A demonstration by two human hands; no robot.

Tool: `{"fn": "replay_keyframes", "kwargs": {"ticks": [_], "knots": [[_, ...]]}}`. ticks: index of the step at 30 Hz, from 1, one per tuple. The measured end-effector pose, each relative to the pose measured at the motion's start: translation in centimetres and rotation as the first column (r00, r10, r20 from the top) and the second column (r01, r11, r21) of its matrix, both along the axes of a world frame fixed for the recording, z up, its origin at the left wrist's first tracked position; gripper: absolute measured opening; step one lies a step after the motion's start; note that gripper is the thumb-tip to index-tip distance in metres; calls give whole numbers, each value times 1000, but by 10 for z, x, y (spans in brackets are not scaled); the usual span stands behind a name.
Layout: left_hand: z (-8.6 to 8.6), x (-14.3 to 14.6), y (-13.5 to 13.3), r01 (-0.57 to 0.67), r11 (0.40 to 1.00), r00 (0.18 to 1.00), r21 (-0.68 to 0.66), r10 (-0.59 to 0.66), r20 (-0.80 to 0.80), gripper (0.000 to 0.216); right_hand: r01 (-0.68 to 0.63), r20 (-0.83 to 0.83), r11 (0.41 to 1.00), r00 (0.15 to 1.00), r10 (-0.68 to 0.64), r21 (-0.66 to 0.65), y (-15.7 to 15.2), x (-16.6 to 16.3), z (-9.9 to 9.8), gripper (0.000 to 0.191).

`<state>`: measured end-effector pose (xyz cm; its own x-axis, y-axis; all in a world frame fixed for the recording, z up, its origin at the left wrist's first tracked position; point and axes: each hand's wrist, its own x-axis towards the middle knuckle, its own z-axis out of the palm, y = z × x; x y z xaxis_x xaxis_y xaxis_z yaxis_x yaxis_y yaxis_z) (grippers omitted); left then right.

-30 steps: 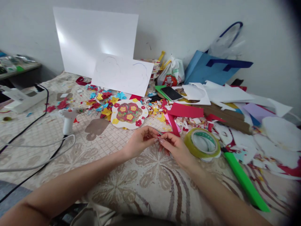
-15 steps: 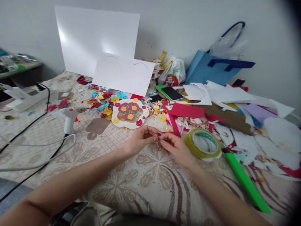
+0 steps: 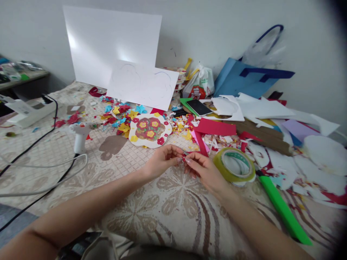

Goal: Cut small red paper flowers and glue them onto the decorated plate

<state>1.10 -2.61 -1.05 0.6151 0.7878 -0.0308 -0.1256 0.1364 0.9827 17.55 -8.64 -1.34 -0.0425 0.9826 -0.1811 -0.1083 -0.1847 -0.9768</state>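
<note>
My left hand (image 3: 166,159) is closed in a pinch on a small red piece (image 3: 182,156), probably paper or foam, just above the patterned tablecloth. My right hand (image 3: 202,167) meets it from the right, its thumb and fingers closed around a thin grey metallic thing (image 3: 185,153), too small to name surely. The fingertips of both hands almost touch and hide most of the red piece. Behind them lies a white scalloped plaque (image 3: 150,130) with yellow and red flowers. Beside my right hand is a roll of yellow tape (image 3: 221,167).
A white glue gun (image 3: 80,139) stands at left with cables. Small coloured flowers (image 3: 123,119) lie behind the plaque. Red sheets (image 3: 217,127), scraps and a phone (image 3: 198,107) lie at right, near a green utility knife (image 3: 284,207). White boards (image 3: 114,39) lean on the wall.
My right thumb and fingers have shifted slightly around the small red piece. My left hand stays nearly where it was, and the things on the table have not moved.
</note>
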Motion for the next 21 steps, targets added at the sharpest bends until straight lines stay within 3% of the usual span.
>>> {"fn": "replay_keyframes", "kwargs": {"ticks": [14, 21], "knots": [[2, 0, -1, 38, 999, 999, -25, -38, 0, 22, -39, 10, 999, 999, 39, 11, 1, 3, 1, 18], [1, 0, 0, 43, 999, 999, -27, -43, -7, 21, -66, 129, 995, 990, 56, 70, 0, 5, -2, 15]]}}
